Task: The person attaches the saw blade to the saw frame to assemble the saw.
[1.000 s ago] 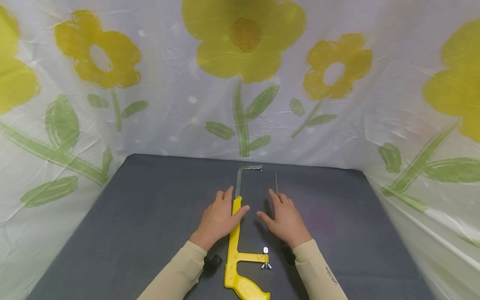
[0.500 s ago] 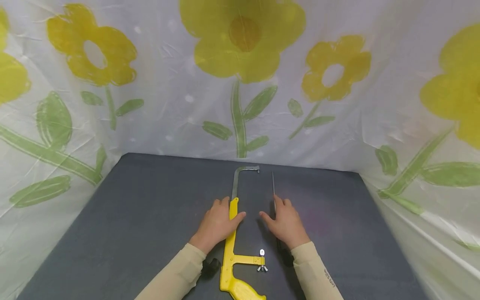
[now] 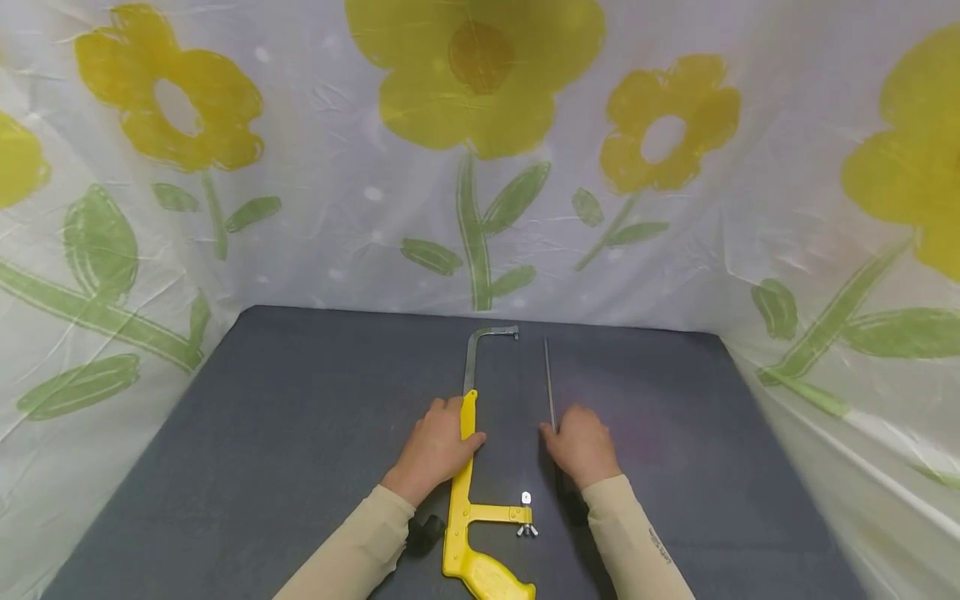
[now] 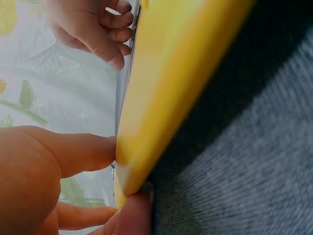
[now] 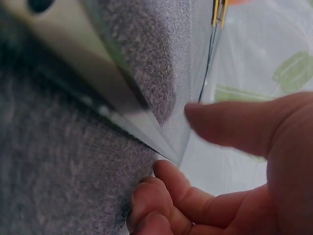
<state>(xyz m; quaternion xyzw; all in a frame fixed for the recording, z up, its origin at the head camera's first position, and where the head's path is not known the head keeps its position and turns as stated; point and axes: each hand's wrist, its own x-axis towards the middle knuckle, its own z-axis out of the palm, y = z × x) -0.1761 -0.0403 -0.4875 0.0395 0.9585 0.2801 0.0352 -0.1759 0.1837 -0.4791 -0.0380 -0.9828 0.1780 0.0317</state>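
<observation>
A yellow hacksaw frame (image 3: 459, 493) lies on the table, its bent metal arm pointing away and its handle (image 3: 491, 575) at the front. My left hand (image 3: 431, 450) grips the frame's long bar, the thumb across its right side; in the left wrist view the fingertips meet the bar (image 4: 166, 98) from beneath. To the right lies a thin hacksaw blade (image 3: 550, 379), separate from the frame. Over its nearer part my right hand (image 3: 587, 442) has curled fingers. In the right wrist view those fingertips are at the edge of the blade (image 5: 83, 63), with the thumb on the other side.
A wing nut (image 3: 527, 530) sits on the frame's short crosspiece. The dark grey cloth-covered table (image 3: 300, 400) ends against a white curtain (image 3: 315, 208) printed with yellow flowers. A small black object (image 3: 426, 533) shows beside the left cuff.
The right hand has moved slightly nearer the body and its outstretched fingers have curled in at the blade. The left hand has closed round the frame bar. Frame and blade stay lying flat.
</observation>
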